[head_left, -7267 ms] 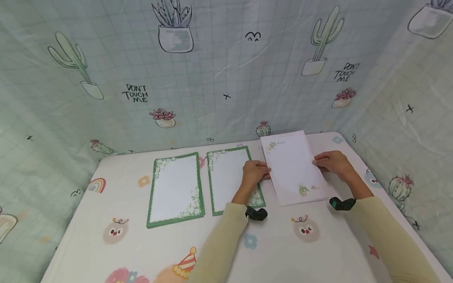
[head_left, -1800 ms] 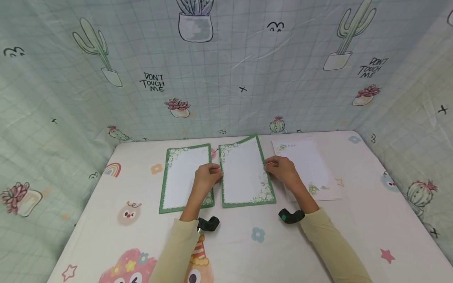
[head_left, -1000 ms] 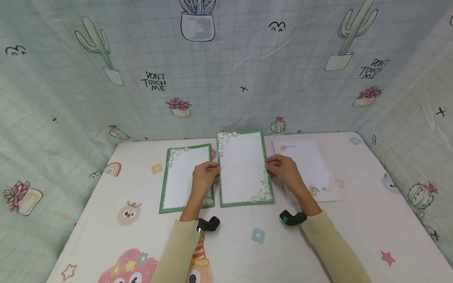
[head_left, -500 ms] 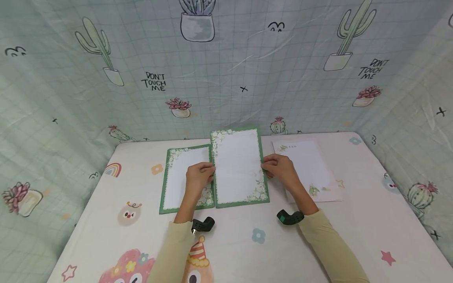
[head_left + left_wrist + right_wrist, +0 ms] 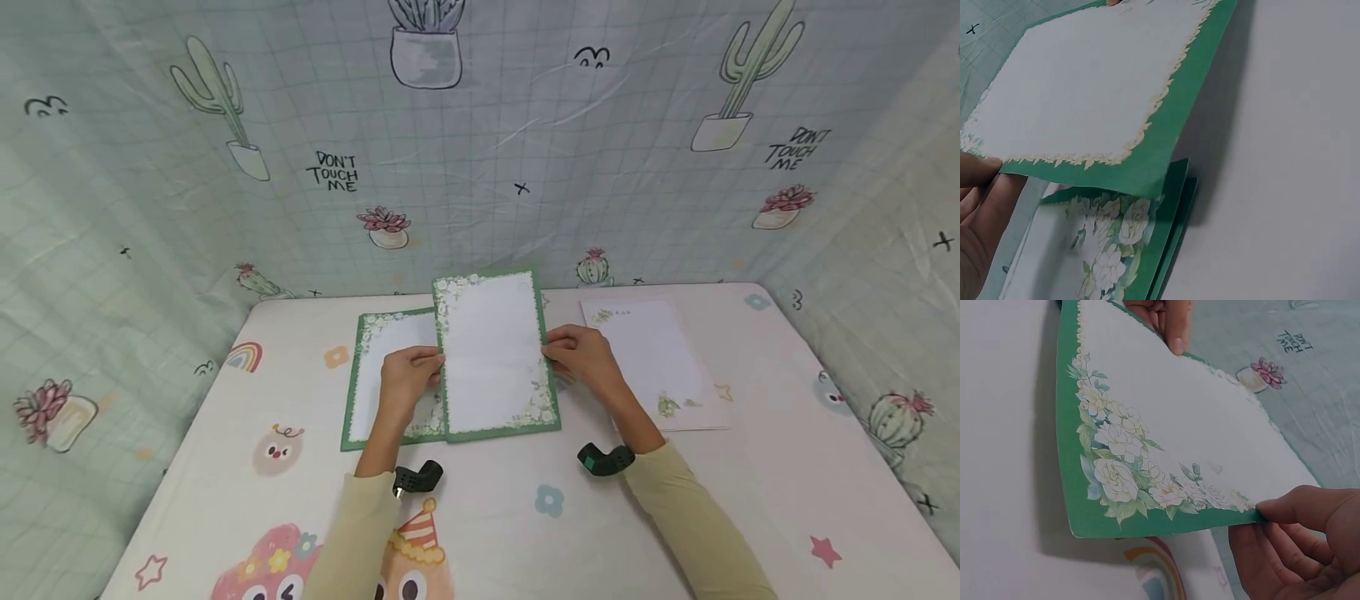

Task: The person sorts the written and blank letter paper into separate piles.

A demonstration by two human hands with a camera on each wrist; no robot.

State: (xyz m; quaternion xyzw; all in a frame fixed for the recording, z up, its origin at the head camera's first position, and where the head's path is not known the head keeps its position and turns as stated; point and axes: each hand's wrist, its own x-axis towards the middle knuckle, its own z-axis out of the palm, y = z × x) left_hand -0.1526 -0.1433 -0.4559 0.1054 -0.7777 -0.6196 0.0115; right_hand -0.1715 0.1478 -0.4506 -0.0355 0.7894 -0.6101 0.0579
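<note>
Between my two hands is a white sheet of paper with a green border and white flowers, raised off the table. My left hand pinches its left edge, thumb on top. On the opposite edge my right hand pinches it the same way, as the right wrist view shows with the thumb over the border. A stack of like green-bordered sheets lies under its left part and is partly covered; in the left wrist view the stack's flowered corner shows just below the held paper.
To the right lies a pile of pale pink-edged sheets with small green floral prints, partly behind my right forearm. The white tablecloth carries cartoon prints. A cactus-patterned curtain stands behind the table and along its sides.
Earlier both hands were on the pink-edged sheets at the right; then they took up the middle green-bordered paper. It has since been lifted and moved left, over the left stack.
</note>
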